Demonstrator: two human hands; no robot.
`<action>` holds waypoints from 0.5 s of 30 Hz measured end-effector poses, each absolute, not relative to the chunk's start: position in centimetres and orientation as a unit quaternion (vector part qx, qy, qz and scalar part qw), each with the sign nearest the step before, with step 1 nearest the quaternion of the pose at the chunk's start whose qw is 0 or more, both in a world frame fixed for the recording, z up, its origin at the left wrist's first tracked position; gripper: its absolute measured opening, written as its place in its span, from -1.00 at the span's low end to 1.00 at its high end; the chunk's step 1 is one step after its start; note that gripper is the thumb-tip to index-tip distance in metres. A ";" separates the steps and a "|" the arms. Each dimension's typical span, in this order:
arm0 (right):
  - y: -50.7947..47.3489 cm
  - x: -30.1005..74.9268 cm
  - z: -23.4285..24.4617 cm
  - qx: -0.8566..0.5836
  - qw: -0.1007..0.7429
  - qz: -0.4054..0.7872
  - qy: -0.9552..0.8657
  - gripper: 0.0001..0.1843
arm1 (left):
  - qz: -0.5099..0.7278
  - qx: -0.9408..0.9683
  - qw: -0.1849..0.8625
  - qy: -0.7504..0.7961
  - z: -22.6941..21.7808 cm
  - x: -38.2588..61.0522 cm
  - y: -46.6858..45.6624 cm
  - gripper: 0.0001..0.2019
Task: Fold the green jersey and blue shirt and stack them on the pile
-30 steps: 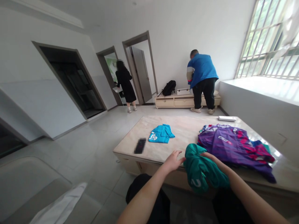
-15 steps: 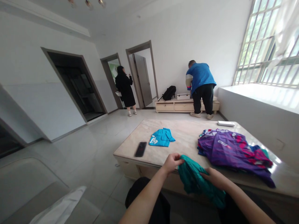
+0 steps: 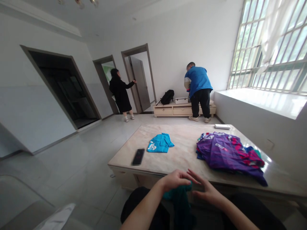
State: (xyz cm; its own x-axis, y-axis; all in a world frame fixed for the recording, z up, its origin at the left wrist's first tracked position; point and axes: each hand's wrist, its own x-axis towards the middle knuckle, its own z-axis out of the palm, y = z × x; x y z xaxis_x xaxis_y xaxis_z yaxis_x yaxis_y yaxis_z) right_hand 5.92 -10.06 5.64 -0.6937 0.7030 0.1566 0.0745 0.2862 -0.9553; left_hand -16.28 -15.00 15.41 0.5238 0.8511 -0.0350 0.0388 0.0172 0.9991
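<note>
**At the near table edge: teal cloth low, hands open**

Left hand (image 3: pixel 174 179) and right hand (image 3: pixel 207 192) were apart, fingers spread, just off the near edge of the table (image 3: pixel 153 166). Teal cloth (image 3: pixel 178 204) hung below them, in front of that edge, over dark trousers (image 3: pixel 141 204). Its top reached the underside of the left hand. Can't tell if that hand was pinching it. Right hand was clear of the cloth, holding nothing.

Judgement: a closed pinch at the cloth's top edge would control it better than open palms. Lifting it clear of the lap would cut bunching.

On the table: blue shirt (image 3: pixel 160 143) mid-left, black phone (image 3: pixel 138 157) by the left side, purple jersey pile (image 3: pixel 227 153) right, white box (image 3: pixel 222 126) far right.

Far side: person in blue jacket (image 3: pixel 198 80) leaned over a low cabinet (image 3: pixel 184 110) holding a black backpack (image 3: pixel 167 97). Person in black (image 3: pixel 120 94) stood left, one hand reaching to a door (image 3: pixel 140 83).
</note>
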 end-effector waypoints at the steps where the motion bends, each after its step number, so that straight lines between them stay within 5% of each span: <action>1: -10.9 5.4 5.5 -0.246 0.275 0.546 -0.752 -0.16 | 0.308 0.631 0.616 0.356 15.5 -16.1 -15.2 -0.66; 6: -13.2 3.9 5.3 -0.221 0.167 0.575 -0.770 -0.71 | 0.275 0.650 0.593 0.388 15.5 -15.6 -15.4 -0.60; 15: -10.5 5.8 6.7 -0.414 0.241 0.364 -0.799 -0.73 | 0.327 0.634 0.554 0.428 14.8 -16.8 -14.8 -0.51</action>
